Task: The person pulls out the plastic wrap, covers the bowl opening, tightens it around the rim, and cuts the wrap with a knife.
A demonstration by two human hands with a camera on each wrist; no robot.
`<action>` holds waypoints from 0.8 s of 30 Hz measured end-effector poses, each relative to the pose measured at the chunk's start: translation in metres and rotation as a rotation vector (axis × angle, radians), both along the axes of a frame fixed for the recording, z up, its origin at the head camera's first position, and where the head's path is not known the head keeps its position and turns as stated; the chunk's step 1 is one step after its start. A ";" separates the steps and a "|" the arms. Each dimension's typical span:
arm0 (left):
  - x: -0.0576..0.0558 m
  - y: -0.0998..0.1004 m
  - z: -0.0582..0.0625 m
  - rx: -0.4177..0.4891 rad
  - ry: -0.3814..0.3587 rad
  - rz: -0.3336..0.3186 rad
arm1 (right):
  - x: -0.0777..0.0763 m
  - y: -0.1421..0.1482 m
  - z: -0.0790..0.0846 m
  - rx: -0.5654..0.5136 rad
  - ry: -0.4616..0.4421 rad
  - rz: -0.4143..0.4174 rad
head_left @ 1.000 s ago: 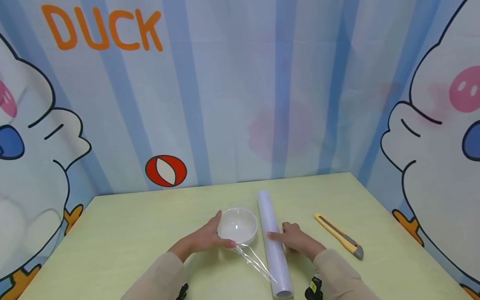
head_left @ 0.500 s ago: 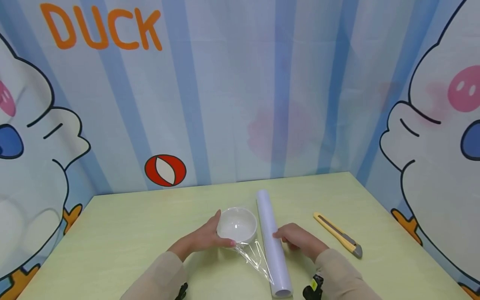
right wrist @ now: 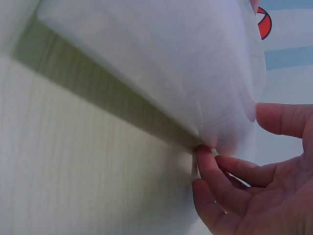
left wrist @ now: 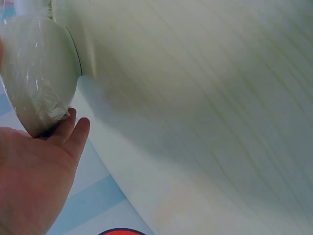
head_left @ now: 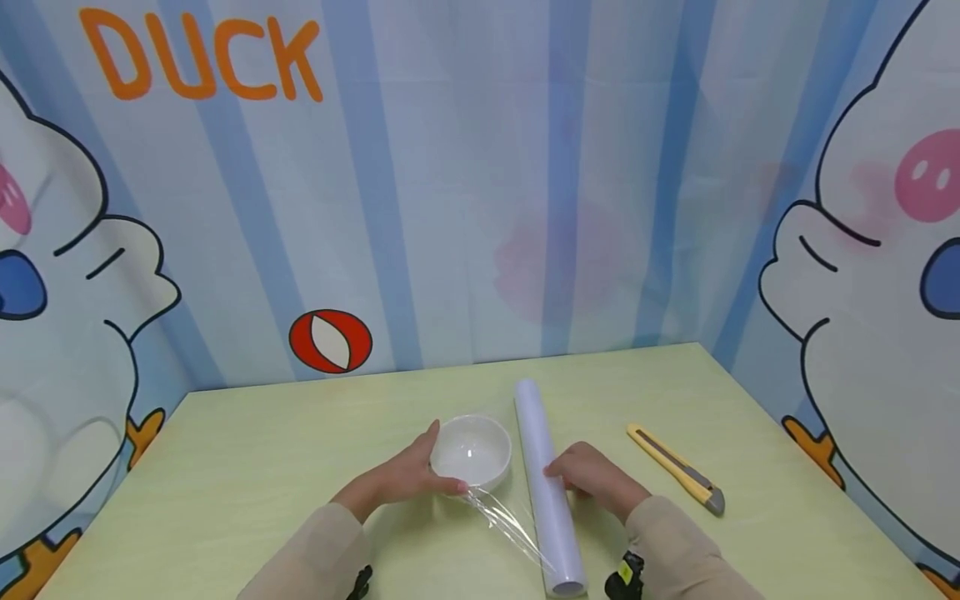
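In the head view my left hand (head_left: pixel 405 475) holds a white bowl (head_left: pixel 471 450) by its left side, thumb at the near rim. Clear plastic wrap covers the bowl, and the left wrist view shows the wrap (left wrist: pixel 36 73) wrinkled over it, fingers beneath the edge. A strip of wrap (head_left: pixel 504 523) stretches from the near rim to the front end of a long pale roll of plastic wrap (head_left: pixel 542 487), just right of the bowl. My right hand (head_left: pixel 596 479) grips the roll's right side. In the right wrist view, its thumb and curled fingers touch the roll (right wrist: pixel 161 58).
A yellow utility knife (head_left: pixel 677 469) lies on the pale green table (head_left: pixel 300 467), right of my right hand. A printed curtain (head_left: pixel 450 208) stands behind the table's back edge and along both sides.
My right hand has shifted its hold on the roll, its thumb drawing back from across the top to the right side. The wrap strip spread wider, then narrowed again. The left hand stays at the bowl.
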State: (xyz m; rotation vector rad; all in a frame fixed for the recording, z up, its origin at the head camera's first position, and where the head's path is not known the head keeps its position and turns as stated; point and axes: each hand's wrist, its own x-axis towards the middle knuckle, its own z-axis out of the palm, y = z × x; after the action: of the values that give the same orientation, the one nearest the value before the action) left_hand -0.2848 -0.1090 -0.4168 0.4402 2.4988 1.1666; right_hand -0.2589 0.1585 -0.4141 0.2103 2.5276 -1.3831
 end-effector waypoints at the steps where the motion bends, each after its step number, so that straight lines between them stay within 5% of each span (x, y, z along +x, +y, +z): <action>1: 0.000 0.000 0.000 -0.004 -0.002 0.001 | 0.000 0.000 0.001 0.005 -0.001 0.000; 17: 0.005 -0.002 0.005 -0.008 0.004 -0.008 | 0.009 0.001 0.013 0.318 0.129 0.074; 24: 0.007 -0.003 0.005 -0.011 -0.002 -0.017 | 0.011 0.012 0.002 0.181 0.050 0.108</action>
State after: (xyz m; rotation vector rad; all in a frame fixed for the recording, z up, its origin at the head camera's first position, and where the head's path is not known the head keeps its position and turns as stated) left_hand -0.2774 -0.1121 -0.4122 0.4563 2.4941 1.1453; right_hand -0.2479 0.1708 -0.4119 0.0717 2.6635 -1.1350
